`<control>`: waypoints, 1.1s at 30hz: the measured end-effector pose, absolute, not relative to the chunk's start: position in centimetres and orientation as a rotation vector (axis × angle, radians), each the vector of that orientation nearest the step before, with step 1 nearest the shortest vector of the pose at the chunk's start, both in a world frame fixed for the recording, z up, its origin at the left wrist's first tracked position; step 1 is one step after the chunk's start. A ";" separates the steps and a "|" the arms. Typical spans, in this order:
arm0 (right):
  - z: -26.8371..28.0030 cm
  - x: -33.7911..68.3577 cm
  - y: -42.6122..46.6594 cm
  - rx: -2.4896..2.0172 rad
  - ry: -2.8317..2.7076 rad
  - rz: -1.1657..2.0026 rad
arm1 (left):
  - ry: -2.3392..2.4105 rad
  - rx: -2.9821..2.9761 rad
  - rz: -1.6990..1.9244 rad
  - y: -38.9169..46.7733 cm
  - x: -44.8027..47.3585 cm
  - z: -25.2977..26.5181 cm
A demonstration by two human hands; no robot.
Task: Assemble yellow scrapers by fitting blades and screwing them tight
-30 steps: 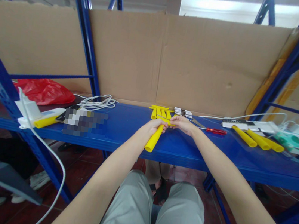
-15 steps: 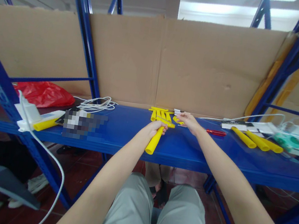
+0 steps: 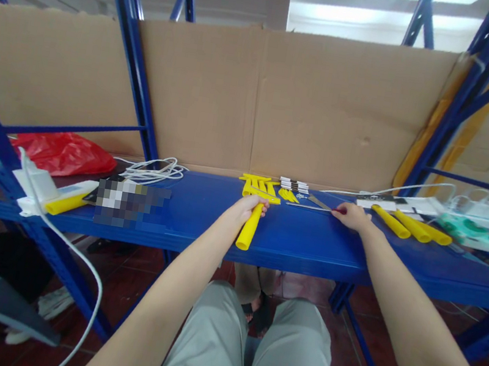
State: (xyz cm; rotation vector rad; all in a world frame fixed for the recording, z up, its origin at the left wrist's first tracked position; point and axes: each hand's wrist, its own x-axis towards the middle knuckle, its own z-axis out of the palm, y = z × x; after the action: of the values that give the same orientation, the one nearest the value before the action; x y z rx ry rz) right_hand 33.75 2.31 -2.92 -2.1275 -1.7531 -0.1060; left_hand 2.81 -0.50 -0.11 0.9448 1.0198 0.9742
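My left hand (image 3: 252, 207) is closed round a yellow T-shaped tool (image 3: 248, 230). Its round tubular handle slants down toward the table's front edge, and a flat crosspiece lies at the top by my fingers. My right hand (image 3: 352, 216) grips the red handle of a screwdriver (image 3: 308, 207), whose long thin metal shaft points left, low over the table. A flat grey metal strip (image 3: 318, 202) lies just behind the shaft. Between and beyond the hands are several more yellow T-shaped pieces (image 3: 260, 183), small yellow parts (image 3: 287, 195) and a row of white-and-black pieces (image 3: 294, 185).
Yellow tubes (image 3: 411, 226) lie at the right near a green-and-white power strip (image 3: 473, 231). A coiled white cable (image 3: 158, 170), a red plastic bag (image 3: 63, 157) and a white adapter (image 3: 34, 180) are at left. Cardboard (image 3: 330, 110) walls the back of the blue table (image 3: 201, 219).
My right hand has moved right, from the small parts to the red-handled screwdriver, and has taken hold of it. My left hand still holds the yellow tool in about the same place.
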 end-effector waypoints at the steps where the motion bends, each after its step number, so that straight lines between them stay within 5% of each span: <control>1: -2.9 33.7 2.2 -2.153 -1.764 -0.085 | 1.023 0.943 0.987 -0.5 2.8 -0.1; 12: -3.5 34.3 2.7 -2.086 -1.811 -0.085 | 1.101 0.977 1.071 -0.5 2.7 -0.3; 22: -4.1 33.9 4.1 -1.406 -1.958 -0.100 | 1.135 1.008 1.146 -0.2 2.9 -0.6; 33: -3.3 32.3 2.7 -1.433 -2.012 -0.106 | 1.214 1.090 1.149 0.1 3.0 -0.9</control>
State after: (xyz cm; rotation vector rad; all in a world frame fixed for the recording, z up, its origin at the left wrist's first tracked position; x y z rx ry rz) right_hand 32.33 2.74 -3.31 -1.4332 -2.0121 -0.1060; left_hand 2.97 0.09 -0.90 1.0903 1.2145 1.1488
